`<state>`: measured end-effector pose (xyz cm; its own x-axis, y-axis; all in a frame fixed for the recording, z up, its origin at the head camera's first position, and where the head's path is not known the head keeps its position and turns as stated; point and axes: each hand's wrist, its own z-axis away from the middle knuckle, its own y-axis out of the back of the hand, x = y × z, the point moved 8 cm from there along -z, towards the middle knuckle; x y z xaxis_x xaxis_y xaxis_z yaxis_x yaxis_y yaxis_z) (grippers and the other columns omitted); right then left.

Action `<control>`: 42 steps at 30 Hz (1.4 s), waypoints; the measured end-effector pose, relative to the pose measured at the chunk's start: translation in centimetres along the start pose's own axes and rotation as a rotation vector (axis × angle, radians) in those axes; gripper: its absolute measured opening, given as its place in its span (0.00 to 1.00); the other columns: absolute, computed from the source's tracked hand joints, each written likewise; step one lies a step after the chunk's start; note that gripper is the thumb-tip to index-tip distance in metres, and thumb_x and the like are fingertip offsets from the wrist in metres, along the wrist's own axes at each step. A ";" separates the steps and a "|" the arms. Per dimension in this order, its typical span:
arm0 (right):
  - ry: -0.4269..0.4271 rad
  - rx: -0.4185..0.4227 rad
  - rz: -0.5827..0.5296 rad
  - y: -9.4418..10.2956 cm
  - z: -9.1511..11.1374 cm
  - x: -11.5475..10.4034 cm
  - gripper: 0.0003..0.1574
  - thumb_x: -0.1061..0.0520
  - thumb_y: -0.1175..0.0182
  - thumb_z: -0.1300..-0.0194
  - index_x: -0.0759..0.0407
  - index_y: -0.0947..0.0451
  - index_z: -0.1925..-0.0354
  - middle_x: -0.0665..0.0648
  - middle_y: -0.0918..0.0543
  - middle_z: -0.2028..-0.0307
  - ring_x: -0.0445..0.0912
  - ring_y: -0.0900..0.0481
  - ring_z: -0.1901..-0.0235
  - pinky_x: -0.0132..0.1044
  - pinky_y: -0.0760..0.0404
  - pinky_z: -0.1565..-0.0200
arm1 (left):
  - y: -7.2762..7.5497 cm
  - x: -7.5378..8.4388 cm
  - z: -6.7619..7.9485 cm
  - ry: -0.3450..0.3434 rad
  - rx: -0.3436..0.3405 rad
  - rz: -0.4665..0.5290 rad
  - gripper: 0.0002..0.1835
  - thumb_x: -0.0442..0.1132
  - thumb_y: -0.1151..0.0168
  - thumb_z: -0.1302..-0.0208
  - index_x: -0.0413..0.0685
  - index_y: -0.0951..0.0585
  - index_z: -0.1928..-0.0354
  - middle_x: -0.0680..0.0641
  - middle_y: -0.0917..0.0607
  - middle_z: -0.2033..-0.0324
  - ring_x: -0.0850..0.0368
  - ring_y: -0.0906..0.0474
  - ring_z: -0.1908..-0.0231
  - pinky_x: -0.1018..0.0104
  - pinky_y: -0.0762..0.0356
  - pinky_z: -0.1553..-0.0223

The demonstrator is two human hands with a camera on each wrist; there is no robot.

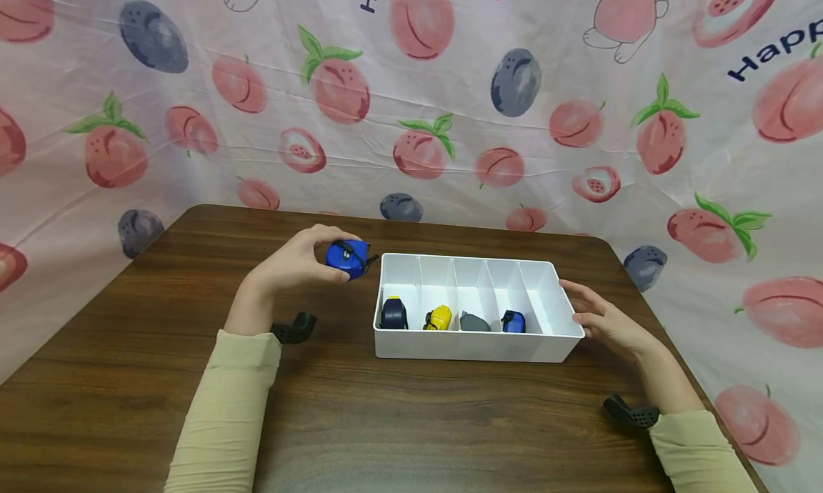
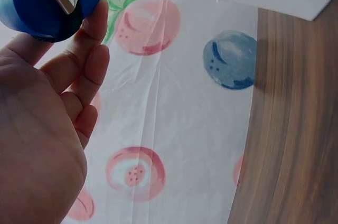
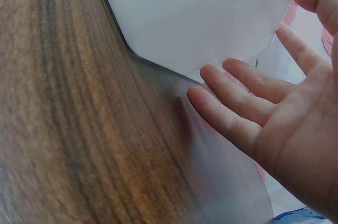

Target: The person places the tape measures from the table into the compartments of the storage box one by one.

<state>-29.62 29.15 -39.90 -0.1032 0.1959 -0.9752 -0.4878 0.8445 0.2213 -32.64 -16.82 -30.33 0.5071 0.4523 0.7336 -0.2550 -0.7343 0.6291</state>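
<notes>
Between thumb and fingers, my left hand (image 1: 297, 261) grips a blue tape measure (image 1: 348, 258) above the table, just left of the white divided box (image 1: 479, 346). Its metal belt clip shows in the left wrist view, where the tape measure (image 2: 45, 7) is cut off by the frame edge. My right hand (image 1: 607, 321) rests its fingertips against the box's right end, fingers spread and fairly straight. In the box's compartments, from the left, lie a dark navy tape measure (image 1: 393, 313), a yellow one (image 1: 439, 318), a grey rounded item (image 1: 474, 323) and a blue item (image 1: 514, 321), partly hidden by the front wall.
The box stands on a dark brown wooden table (image 1: 450, 421). A fruit-printed cloth (image 1: 360, 157) hangs behind the table and down its sides. Black straps (image 1: 294, 329) sit at both wrists.
</notes>
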 end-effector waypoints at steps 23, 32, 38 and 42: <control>-0.014 0.013 0.012 0.0 -0.1 0.0 0.37 0.63 0.53 0.28 0.54 0.54 0.26 0.74 0.42 0.36 0.45 0.24 0.48 0.43 0.21 0.54 | -2.4 2.2 -2.3 0.025 -0.001 0.170 0.29 0.36 0.27 0.50 0.44 0.23 0.42 0.42 0.28 0.44 0.45 0.30 0.48 0.54 0.26 0.50; -0.014 0.015 0.002 0.0 0.0 -0.1 0.38 0.63 0.53 0.28 0.53 0.53 0.26 0.68 0.40 0.37 0.45 0.24 0.48 0.43 0.21 0.54 | -3.1 2.8 -3.0 0.010 -0.003 0.186 0.29 0.34 0.28 0.50 0.42 0.23 0.42 0.40 0.29 0.43 0.44 0.29 0.49 0.56 0.24 0.52; -0.023 0.020 0.011 0.0 0.0 0.0 0.38 0.62 0.52 0.28 0.54 0.54 0.26 0.71 0.41 0.37 0.45 0.24 0.49 0.43 0.21 0.54 | -3.5 3.4 -3.2 0.003 -0.006 0.216 0.30 0.34 0.28 0.49 0.42 0.24 0.41 0.40 0.29 0.44 0.44 0.30 0.49 0.55 0.23 0.53; -0.026 0.021 0.010 0.1 0.1 0.1 0.38 0.62 0.52 0.28 0.53 0.54 0.26 0.71 0.41 0.37 0.45 0.24 0.49 0.43 0.21 0.54 | -3.8 3.8 -3.5 -0.027 -0.008 0.206 0.30 0.35 0.29 0.48 0.42 0.24 0.41 0.40 0.28 0.47 0.45 0.31 0.48 0.56 0.23 0.52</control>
<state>-29.62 29.26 -40.01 -0.0848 0.2173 -0.9724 -0.4685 0.8526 0.2314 -32.61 -10.55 -29.04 0.4660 0.2793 0.8395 -0.3617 -0.8058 0.4689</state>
